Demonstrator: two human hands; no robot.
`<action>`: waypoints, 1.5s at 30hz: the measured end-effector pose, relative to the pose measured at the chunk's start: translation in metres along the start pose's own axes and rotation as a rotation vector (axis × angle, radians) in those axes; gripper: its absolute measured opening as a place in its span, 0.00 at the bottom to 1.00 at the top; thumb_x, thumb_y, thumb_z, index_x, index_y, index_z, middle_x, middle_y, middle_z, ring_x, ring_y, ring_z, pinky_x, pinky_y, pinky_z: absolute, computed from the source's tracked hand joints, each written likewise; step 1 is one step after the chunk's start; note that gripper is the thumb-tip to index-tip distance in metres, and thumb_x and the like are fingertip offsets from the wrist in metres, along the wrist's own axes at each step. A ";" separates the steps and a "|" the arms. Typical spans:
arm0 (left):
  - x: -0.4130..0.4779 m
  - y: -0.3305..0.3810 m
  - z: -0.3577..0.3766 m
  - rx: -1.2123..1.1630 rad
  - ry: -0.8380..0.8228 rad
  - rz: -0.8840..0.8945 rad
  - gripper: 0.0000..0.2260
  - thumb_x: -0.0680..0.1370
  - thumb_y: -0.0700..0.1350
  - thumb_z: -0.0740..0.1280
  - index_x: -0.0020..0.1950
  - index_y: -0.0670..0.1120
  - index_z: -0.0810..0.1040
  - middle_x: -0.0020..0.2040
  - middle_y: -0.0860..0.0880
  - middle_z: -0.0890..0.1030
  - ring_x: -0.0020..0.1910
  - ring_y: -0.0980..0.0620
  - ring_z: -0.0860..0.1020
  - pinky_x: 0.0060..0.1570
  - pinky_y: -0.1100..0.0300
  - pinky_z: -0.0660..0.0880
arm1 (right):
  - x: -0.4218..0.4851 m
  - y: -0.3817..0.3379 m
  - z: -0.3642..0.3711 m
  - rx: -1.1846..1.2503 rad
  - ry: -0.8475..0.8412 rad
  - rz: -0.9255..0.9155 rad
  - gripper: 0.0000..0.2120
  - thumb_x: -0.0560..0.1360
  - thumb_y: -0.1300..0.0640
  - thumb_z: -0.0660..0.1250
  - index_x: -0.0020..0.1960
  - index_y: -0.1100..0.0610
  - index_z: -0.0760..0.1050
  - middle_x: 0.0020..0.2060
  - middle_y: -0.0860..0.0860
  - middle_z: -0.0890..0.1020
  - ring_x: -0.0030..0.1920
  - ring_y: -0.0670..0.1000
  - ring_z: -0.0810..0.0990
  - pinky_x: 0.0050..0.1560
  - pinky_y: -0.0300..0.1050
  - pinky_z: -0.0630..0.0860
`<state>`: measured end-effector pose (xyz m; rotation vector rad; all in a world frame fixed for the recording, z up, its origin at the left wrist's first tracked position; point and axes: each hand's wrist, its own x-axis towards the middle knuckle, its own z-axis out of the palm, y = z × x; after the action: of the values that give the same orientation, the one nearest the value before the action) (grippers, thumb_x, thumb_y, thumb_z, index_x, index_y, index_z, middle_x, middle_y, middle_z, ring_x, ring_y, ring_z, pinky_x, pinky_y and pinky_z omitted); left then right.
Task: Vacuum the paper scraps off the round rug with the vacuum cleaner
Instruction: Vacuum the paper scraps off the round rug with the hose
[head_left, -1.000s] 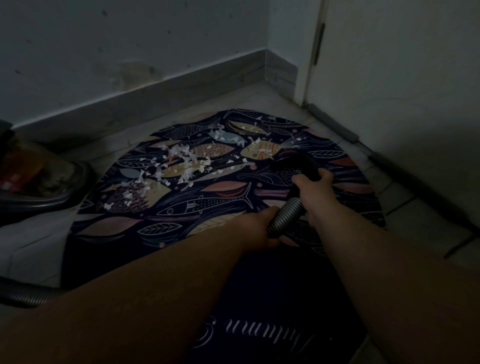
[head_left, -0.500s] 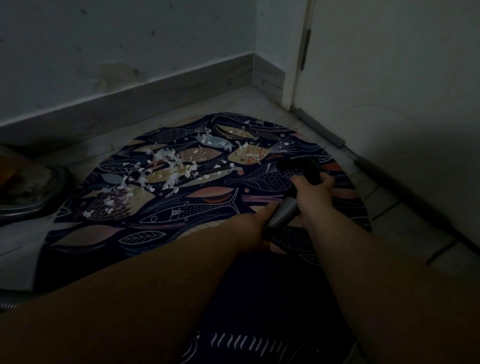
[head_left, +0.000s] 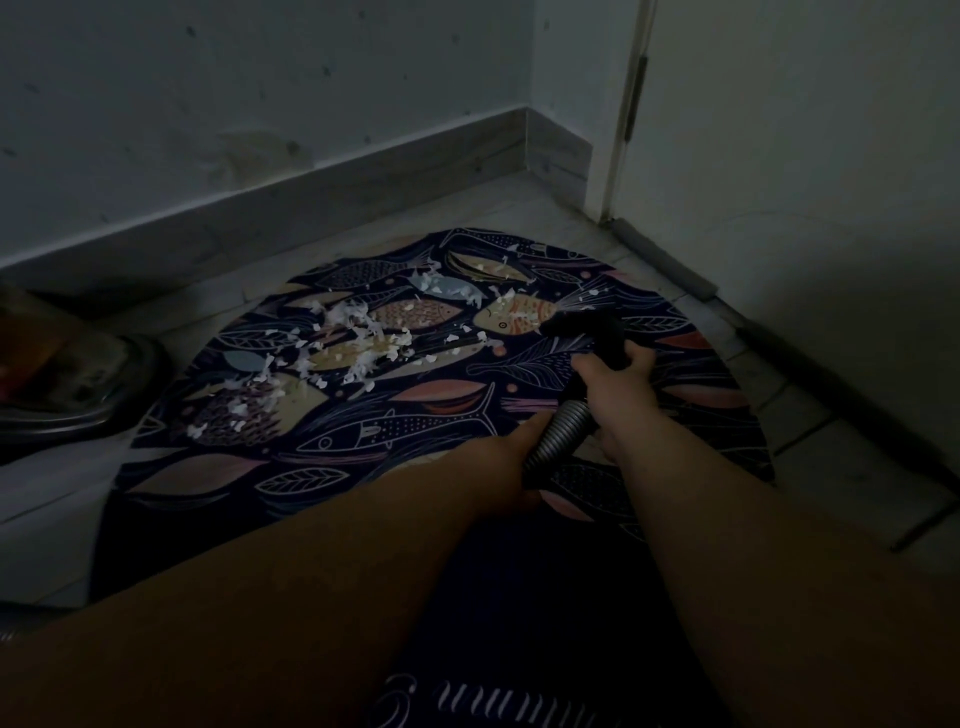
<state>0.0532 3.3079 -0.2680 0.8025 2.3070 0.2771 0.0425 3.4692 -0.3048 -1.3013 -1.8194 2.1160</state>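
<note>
Left hand: clamped low on the ribbed hose, nearer the person.
Right hand: closed round the dark nozzle just ahead, the nearer hand to the litter.
Hose axis: ran near-left to far-right.
Paper scraps: lay left of the nozzle mouth, toward the round rug's far-left edge.

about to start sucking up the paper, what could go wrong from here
1. The loose white paper scraps lie beside the black vacuum nozzle; a fast sweep might scatter them off the round fish-patterned rug.
2. The thin rug could lift into the nozzle.
3. Both the left hand and right hand grip the ribbed grey hose; dim light may hide stray scraps.
</note>
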 end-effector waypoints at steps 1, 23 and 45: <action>-0.001 -0.002 0.001 0.002 0.008 0.000 0.42 0.77 0.50 0.67 0.77 0.54 0.38 0.68 0.41 0.72 0.64 0.43 0.73 0.61 0.57 0.70 | 0.000 0.000 0.002 -0.005 -0.005 0.004 0.29 0.76 0.51 0.68 0.71 0.41 0.56 0.58 0.56 0.73 0.47 0.58 0.77 0.42 0.51 0.79; -0.045 -0.035 0.005 -0.090 0.052 -0.100 0.41 0.77 0.50 0.66 0.77 0.54 0.38 0.66 0.42 0.73 0.62 0.45 0.73 0.53 0.63 0.66 | -0.028 0.005 0.050 -0.099 -0.159 0.010 0.30 0.74 0.50 0.69 0.70 0.40 0.56 0.59 0.57 0.73 0.52 0.60 0.77 0.55 0.65 0.78; -0.099 -0.068 0.003 -0.149 0.067 -0.198 0.40 0.77 0.50 0.66 0.77 0.54 0.39 0.73 0.43 0.65 0.67 0.45 0.69 0.60 0.61 0.67 | -0.067 0.012 0.107 -0.201 -0.284 0.006 0.34 0.73 0.51 0.70 0.72 0.40 0.55 0.61 0.57 0.72 0.52 0.61 0.78 0.54 0.61 0.79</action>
<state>0.0813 3.1933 -0.2443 0.4934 2.3742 0.3868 0.0253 3.3450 -0.2842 -1.0862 -2.1904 2.2698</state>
